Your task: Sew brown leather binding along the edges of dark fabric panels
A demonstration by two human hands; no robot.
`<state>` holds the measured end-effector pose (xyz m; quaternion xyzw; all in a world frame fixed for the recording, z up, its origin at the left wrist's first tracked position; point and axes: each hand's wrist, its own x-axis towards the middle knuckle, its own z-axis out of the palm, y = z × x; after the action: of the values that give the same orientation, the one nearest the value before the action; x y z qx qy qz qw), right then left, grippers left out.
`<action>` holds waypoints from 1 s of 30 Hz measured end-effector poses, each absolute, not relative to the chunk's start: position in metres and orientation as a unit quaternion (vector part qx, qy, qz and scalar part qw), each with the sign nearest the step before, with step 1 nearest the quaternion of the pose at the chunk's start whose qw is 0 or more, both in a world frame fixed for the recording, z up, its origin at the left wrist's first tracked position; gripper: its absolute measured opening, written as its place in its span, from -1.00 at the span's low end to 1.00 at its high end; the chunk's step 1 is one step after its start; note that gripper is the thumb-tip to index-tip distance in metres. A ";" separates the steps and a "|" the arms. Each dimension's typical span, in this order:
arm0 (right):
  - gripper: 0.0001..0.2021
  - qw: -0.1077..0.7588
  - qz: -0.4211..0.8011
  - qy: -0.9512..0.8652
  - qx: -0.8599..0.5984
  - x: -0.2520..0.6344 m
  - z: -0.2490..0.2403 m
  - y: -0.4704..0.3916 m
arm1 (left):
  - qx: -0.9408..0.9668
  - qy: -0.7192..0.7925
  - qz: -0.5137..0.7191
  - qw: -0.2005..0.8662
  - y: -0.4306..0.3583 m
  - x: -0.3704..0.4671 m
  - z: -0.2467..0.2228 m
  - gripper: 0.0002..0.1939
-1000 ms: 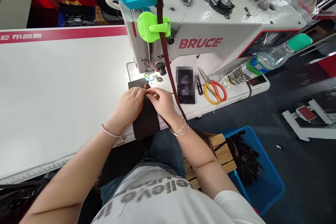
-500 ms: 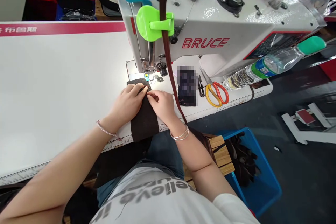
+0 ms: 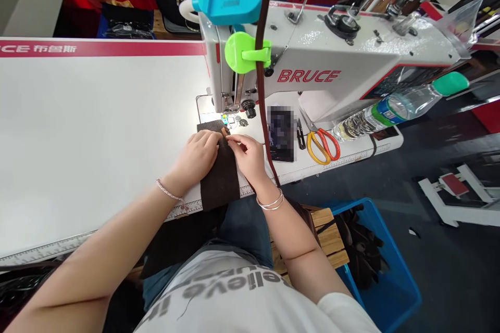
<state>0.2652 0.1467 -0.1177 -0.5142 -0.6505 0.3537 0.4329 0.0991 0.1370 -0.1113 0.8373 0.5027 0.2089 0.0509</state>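
Observation:
A dark brown piece of fabric (image 3: 221,182) lies on the sewing machine table, its near end hanging over the ruler-marked front edge. My left hand (image 3: 201,156) is closed on its left side, fingers together and bent, pressing it down. From the right, my right hand (image 3: 249,158) pinches with thumb and forefinger at a small lighter brown strip (image 3: 224,132) on the fabric's upper part. Both hands' fingertips nearly meet there. Just beyond the fabric is the needle area of the white sewing machine (image 3: 308,57).
Right of my hands lie a phone (image 3: 281,135), a small black tool (image 3: 300,134), scissors (image 3: 324,145) and a tilted plastic bottle (image 3: 390,109). A brown strap (image 3: 261,62) hangs in front of the machine past a green clip (image 3: 244,53). A blue bin (image 3: 398,270) stands below right.
The view has shifted, so the machine sits lower and further right. My left fingers have drawn back slightly, and the lighter brown strip now shows between the hands.

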 end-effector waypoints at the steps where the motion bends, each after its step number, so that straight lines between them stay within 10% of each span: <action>1: -0.82 0.431 0.355 -0.649 -0.516 0.265 -0.117 0.147 | 0.840 0.496 0.211 0.057 0.137 0.098 -0.112 -0.68; 17: -0.71 0.342 0.266 -0.709 -0.556 0.263 -0.116 0.147 | 0.835 0.518 0.178 0.059 0.140 0.097 -0.114 -0.53; 30: -0.77 0.461 0.305 -0.632 -0.543 0.265 -0.116 0.142 | 0.804 0.565 0.174 0.063 0.126 0.106 -0.099 -0.74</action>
<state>0.2646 0.1420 -0.1163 -0.5434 -0.6319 0.3049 0.4610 0.1056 0.1257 -0.0992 0.8039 0.5651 0.1740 0.0635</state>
